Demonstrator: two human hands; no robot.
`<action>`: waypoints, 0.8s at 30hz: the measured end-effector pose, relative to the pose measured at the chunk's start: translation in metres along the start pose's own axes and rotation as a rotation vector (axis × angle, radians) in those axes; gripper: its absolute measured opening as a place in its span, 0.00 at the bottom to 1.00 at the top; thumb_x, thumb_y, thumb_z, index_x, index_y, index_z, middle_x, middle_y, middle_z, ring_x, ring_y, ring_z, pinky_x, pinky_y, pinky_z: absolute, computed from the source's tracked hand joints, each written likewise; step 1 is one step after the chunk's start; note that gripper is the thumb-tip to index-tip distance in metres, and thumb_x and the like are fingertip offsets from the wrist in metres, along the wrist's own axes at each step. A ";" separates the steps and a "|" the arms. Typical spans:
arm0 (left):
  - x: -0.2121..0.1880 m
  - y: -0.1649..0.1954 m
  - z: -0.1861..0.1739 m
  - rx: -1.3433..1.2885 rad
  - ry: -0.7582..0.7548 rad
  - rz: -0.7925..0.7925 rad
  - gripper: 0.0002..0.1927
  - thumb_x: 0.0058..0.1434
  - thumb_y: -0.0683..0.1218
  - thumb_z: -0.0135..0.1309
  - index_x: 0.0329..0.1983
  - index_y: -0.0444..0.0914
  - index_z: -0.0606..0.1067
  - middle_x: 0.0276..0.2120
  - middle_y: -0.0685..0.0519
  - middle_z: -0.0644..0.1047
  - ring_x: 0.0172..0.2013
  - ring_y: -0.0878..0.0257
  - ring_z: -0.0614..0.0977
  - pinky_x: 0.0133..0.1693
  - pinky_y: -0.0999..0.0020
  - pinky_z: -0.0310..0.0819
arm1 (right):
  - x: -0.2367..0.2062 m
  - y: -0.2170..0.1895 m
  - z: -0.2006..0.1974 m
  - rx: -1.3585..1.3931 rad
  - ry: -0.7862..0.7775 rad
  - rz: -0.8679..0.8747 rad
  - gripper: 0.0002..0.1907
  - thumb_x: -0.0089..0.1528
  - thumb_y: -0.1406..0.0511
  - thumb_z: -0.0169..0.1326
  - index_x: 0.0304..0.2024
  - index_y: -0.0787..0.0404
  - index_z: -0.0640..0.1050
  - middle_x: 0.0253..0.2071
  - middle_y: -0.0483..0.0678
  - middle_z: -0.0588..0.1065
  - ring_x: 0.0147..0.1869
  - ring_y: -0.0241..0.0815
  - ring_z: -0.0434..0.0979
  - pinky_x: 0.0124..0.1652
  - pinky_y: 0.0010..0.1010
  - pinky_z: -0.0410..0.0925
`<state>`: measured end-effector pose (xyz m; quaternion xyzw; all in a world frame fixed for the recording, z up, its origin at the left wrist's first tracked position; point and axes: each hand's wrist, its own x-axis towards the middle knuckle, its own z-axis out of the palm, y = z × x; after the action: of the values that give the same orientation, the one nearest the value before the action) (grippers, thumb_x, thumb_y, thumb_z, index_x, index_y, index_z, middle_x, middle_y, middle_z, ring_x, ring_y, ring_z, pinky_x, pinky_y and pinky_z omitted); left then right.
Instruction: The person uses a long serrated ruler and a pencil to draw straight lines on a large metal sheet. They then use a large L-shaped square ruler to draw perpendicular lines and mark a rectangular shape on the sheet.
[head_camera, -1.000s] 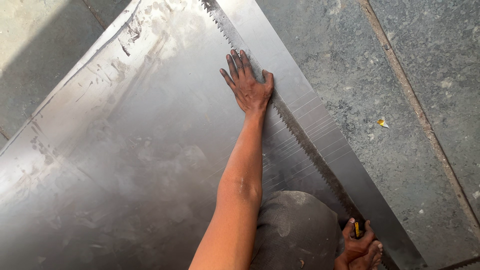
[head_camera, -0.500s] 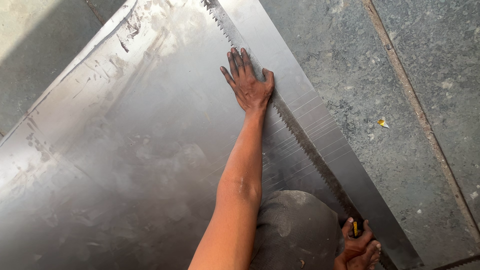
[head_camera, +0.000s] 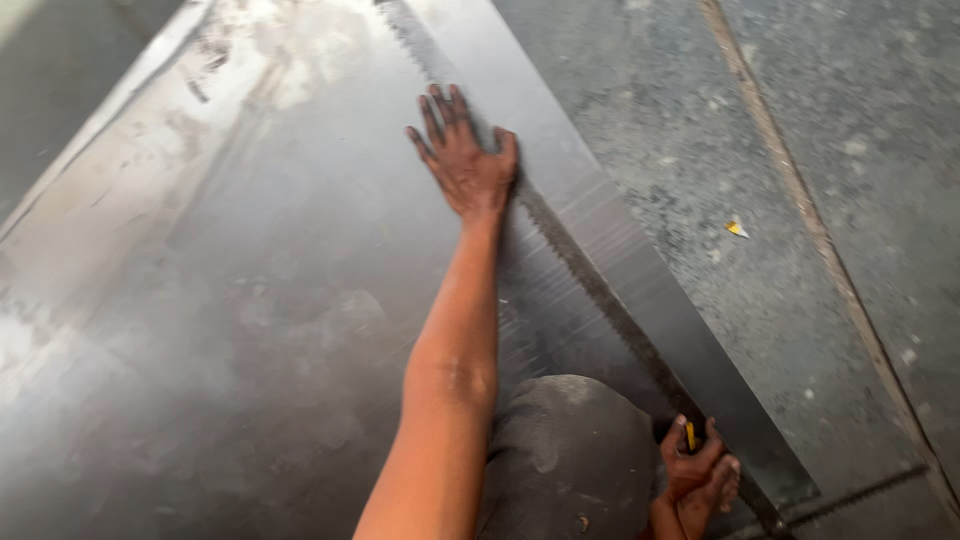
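While lying flat, dull scuffed steel sheet

Beside my knee in grey trousers I see the rough concrete floor with a small yellow scrap on it.

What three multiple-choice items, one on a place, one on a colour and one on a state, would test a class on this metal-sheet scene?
1. Where does the left hand rest?
A. flat on the metal sheet beside the dark jagged line
B. on the concrete floor
C. on the knee

2. What colour is the small tool in the right hand?
A. red
B. yellow
C. blue

3. How is the left hand posed?
A. a fist
B. pinching
C. open, fingers spread

Answers: 1 A, the palm lies on the sheet by the line. 2 B, a yellow tip shows above the fingers. 3 C, the fingers lie fanned flat.
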<state>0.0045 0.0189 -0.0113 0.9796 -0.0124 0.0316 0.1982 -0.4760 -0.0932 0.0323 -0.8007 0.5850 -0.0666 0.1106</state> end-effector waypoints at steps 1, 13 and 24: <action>-0.003 0.000 0.001 -0.018 0.007 0.032 0.43 0.60 0.56 0.54 0.77 0.39 0.58 0.77 0.47 0.53 0.78 0.52 0.48 0.77 0.45 0.31 | 0.001 0.002 -0.004 0.065 -0.002 -0.060 0.30 0.72 0.48 0.57 0.61 0.67 0.76 0.59 0.61 0.75 0.63 0.60 0.74 0.60 0.45 0.68; -0.016 0.009 -0.001 0.107 -0.093 0.048 0.41 0.70 0.59 0.53 0.81 0.42 0.54 0.80 0.51 0.54 0.80 0.58 0.53 0.81 0.47 0.35 | -0.002 0.005 -0.014 0.158 -0.022 0.103 0.29 0.66 0.58 0.57 0.65 0.66 0.68 0.61 0.61 0.73 0.63 0.58 0.74 0.61 0.43 0.66; -0.017 0.009 0.004 0.122 -0.072 0.056 0.41 0.70 0.59 0.52 0.81 0.41 0.55 0.79 0.52 0.54 0.80 0.57 0.53 0.80 0.48 0.36 | -0.004 0.011 -0.011 0.175 -0.042 0.259 0.27 0.65 0.59 0.59 0.65 0.61 0.72 0.40 0.56 0.76 0.39 0.50 0.75 0.44 0.37 0.69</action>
<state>-0.0129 0.0091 -0.0125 0.9896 -0.0448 0.0023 0.1366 -0.4898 -0.0932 0.0403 -0.7070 0.6729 -0.0857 0.1998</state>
